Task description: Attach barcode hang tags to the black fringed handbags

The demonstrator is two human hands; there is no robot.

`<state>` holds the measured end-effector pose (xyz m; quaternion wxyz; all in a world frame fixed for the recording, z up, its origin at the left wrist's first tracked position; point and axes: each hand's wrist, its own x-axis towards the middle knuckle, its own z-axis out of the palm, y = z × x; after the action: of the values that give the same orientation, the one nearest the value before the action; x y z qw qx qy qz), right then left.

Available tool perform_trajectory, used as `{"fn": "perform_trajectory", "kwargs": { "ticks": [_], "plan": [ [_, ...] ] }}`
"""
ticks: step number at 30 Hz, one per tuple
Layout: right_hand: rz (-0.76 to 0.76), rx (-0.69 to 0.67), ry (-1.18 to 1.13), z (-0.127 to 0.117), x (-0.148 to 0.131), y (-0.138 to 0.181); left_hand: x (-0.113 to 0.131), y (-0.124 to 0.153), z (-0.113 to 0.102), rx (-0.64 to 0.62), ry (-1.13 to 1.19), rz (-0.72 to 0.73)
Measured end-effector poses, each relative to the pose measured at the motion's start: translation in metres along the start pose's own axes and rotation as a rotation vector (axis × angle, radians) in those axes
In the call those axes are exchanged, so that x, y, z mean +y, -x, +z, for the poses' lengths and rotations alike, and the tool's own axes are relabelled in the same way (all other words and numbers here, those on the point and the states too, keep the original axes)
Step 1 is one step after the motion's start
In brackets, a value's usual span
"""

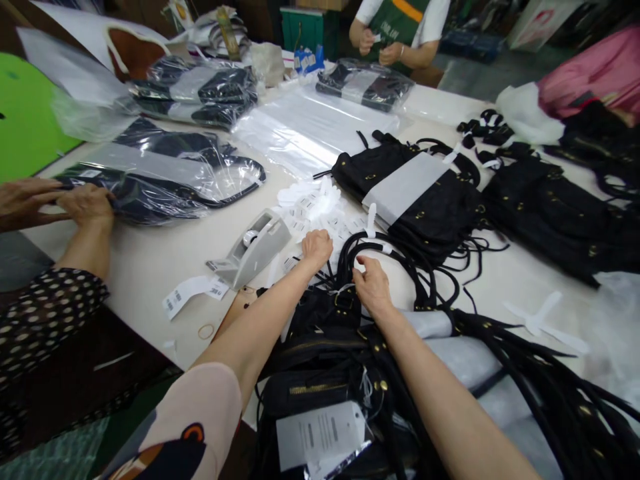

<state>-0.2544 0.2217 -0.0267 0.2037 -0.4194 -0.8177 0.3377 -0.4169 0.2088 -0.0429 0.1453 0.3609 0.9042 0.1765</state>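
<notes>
My left hand is closed in a fist at the edge of a pile of white printed labels; what its fingers hold is hidden. Beside it, my right hand has curled fingers at the looped black handle of a handbag. The black handbag lies below my forearms, with gold zips and buckles. A white hang tag rests on its front. White wrap strips bind the handles. A grey tape dispenser stands left of my left hand.
More black handbags with paper bands lie ahead and right. Plastic-wrapped bags are at left, where a co-worker's hands press one. Clear plastic sleeves cover the table's middle. Another person stands across the table.
</notes>
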Motion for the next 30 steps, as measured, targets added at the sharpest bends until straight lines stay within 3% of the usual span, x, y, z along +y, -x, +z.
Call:
{"fn": "perform_trajectory", "kwargs": {
  "ticks": [10, 18, 23, 30],
  "plan": [
    [0.022, -0.061, 0.017, 0.004, 0.000, 0.001, 0.039, -0.037, 0.027, -0.007, 0.139, -0.125],
    [0.034, -0.062, -0.005, 0.005, 0.001, 0.001, 0.061, -0.065, 0.037, 0.011, 0.322, -0.389],
    [0.054, -0.061, -0.027, 0.006, 0.002, -0.001, 0.050, -0.074, 0.029, 0.038, 0.519, -0.431],
    [0.056, -0.073, -0.054, 0.007, 0.006, -0.003, 0.015, -0.060, 0.000, 0.067, 0.955, -0.382]
  ]
}}
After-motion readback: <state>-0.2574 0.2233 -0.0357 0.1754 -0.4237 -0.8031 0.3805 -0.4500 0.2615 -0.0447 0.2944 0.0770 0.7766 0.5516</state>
